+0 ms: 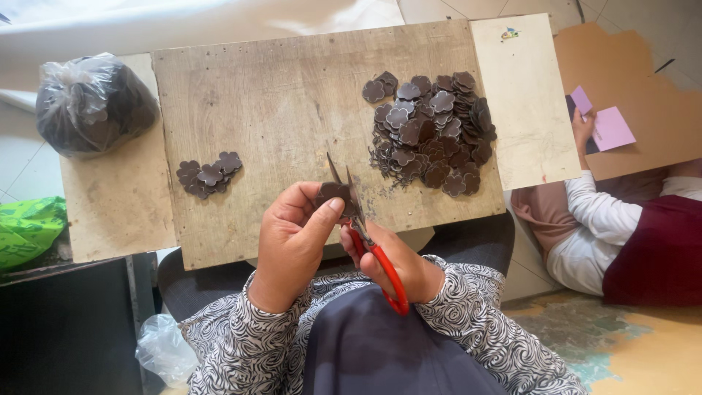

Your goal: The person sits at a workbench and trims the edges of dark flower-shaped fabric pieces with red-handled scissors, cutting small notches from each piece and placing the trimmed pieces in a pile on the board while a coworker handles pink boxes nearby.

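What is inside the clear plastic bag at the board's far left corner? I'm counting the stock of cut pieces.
The plastic bag is packed with dark flower-shaped pieces like those in the big pile on the wooden board. Only the outer ones show through; the inner ones are covered, so no count is possible.

Both forearms, in black-and-white patterned sleeves, come up from the bottom of the view and meet just above the lap. The left hand (291, 245) lies back-up, its thumb stretched out to the right and pressed toward the bent forefinger in a pinch. The right hand (398, 267) sits just right of that pinch and slightly lower, fingers curled shut in a fist-like grip, knuckles turned leftward. The two hands nearly touch at the fingertips.
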{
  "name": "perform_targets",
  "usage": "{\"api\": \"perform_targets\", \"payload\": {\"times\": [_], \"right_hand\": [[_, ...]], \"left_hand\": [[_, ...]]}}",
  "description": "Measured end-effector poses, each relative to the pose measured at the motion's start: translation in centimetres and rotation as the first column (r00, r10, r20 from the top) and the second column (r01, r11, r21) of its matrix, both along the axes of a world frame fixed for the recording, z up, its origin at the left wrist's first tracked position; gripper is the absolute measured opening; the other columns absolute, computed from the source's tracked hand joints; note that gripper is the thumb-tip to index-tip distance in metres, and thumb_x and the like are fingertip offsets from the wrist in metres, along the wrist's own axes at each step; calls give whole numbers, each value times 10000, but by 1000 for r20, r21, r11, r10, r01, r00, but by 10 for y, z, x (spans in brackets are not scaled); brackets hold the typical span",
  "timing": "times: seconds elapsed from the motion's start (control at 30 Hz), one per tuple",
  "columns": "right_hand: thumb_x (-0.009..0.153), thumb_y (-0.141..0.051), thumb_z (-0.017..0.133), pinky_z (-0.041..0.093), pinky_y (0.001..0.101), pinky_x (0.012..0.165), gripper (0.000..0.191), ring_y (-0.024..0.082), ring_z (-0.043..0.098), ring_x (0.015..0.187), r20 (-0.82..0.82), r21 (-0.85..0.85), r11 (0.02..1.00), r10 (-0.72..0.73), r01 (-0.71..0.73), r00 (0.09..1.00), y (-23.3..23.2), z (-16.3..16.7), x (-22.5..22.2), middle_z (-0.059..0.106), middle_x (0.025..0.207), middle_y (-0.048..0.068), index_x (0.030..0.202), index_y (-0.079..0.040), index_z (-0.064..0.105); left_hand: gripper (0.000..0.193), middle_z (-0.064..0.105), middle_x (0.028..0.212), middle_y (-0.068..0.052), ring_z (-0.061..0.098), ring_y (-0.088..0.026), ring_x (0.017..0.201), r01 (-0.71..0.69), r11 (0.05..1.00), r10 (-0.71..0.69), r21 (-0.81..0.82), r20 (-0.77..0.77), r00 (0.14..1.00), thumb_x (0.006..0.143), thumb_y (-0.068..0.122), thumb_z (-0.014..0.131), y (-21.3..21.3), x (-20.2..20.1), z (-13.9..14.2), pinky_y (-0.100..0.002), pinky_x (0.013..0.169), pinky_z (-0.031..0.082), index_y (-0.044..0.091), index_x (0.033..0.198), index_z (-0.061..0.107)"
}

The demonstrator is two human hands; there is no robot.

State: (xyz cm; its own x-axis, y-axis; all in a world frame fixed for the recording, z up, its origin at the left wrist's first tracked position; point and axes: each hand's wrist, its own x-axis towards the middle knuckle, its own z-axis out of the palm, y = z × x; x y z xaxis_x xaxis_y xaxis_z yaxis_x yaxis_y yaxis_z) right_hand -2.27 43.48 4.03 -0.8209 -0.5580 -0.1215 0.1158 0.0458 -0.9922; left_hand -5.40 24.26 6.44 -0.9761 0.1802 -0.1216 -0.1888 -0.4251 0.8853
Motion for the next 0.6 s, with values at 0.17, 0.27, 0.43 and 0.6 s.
{"api": "perform_targets", "payload": {"times": [0.17,0.27,0.43,0.6], "right_hand": [[942,-798,512,465,285,826,849,131,481,919,18,-86,995,48,-46,999,1,4,-2,510,1068,49,1281,-21,480],[938,-794,519,465,285,808,850,132,480,906,55,-119,991,68,-61,996,1,7,-4,505,1064,48,1289,-22,474],[939,-785,526,462,286,812,868,134,480,910,70,-138,987,96,-86,993,3,9,-5,519,1078,56,1329,-12,460],[954,-771,521,469,279,831,861,127,492,922,75,-133,986,109,-99,991,4,8,-4,532,1101,56,1345,-7,456]], "left_hand": [[107,732,963,-46,663,-85,855,3,1000,-3,-7,32,999,1007,51,639,2,2,0,-249,790,553,-14,1090,659],[108,735,964,-45,670,-86,867,2,1000,-2,-1,19,1000,1012,56,627,3,2,1,-248,805,554,-11,1092,658],[114,719,938,-40,651,-86,848,44,998,-46,38,38,998,1028,80,609,0,1,4,-253,779,546,-5,1085,659],[113,718,931,-42,647,-91,848,54,998,-56,37,43,998,1033,90,604,-3,2,6,-258,794,544,-2,1074,654]]}}
